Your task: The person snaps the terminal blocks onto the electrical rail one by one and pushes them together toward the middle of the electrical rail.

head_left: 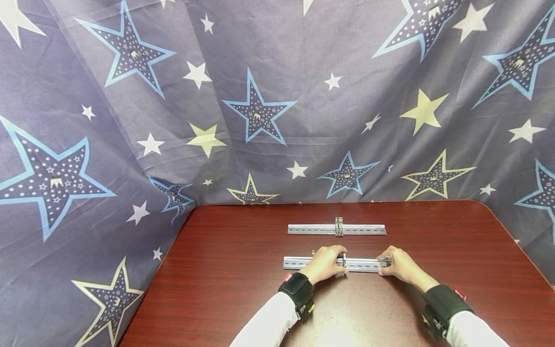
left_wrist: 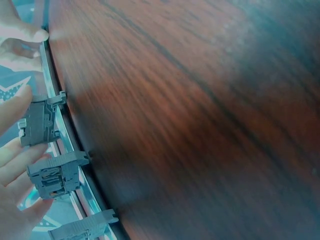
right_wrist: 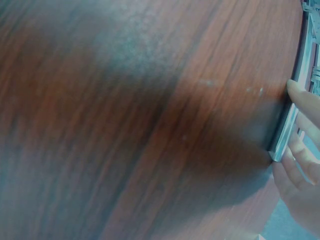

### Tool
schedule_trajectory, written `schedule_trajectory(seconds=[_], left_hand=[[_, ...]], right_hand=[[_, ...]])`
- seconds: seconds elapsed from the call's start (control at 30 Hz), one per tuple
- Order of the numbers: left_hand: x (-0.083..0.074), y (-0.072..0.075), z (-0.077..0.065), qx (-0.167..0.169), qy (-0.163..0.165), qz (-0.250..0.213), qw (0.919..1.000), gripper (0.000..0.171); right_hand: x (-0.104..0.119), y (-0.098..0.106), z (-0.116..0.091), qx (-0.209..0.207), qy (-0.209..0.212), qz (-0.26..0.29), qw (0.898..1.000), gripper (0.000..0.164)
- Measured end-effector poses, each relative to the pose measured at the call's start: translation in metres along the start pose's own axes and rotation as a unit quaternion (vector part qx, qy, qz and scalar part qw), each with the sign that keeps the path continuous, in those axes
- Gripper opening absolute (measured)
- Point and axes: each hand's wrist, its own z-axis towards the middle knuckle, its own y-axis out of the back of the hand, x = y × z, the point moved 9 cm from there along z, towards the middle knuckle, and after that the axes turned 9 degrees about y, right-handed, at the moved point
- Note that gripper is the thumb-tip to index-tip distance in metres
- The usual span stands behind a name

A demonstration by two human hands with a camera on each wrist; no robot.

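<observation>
In the head view my left hand [head_left: 327,262] is over the middle of the nearer metal DIN rail [head_left: 362,264], which has a row of slots. Its thumb and fingers pinch a grey terminal block [left_wrist: 39,122] seated on that rail. Two further terminal blocks sit along the rail in the left wrist view, one by the fingers [left_wrist: 57,175] and one lower down [left_wrist: 85,227]. My right hand [head_left: 401,264] grips the right end of the same rail, thumb on the near edge and fingers behind; the rail's end [right_wrist: 280,145] shows past the thumb.
Farther back on the reddish-brown table [head_left: 234,279] lies a second DIN rail [head_left: 364,230], with a small group of terminal blocks [head_left: 339,226] near its middle. A star-patterned cloth [head_left: 269,159] hangs behind the table and along its sides.
</observation>
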Motion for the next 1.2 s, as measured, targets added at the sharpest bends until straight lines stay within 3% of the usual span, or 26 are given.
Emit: schedule_trajectory(seconds=[0.53, 0.77, 1.2], left_hand=[[-0.003, 0.000, 0.000, -0.008, -0.005, 0.012, 0.9999, 0.047], [-0.003, -0.002, -0.002, 0.003, -0.011, 0.019, 0.9998, 0.057], [0.017, 0.019, -0.011, -0.018, 0.000, 0.026, 0.9995, 0.056]], right_hand=[[0.000, 0.000, 0.000, 0.003, -0.004, 0.003, 1.000, 0.030], [-0.001, -0.001, 0.000, 0.003, -0.002, -0.003, 1.000, 0.030], [0.000, 0.000, 0.000, 0.001, 0.006, -0.005, 1.000, 0.031]])
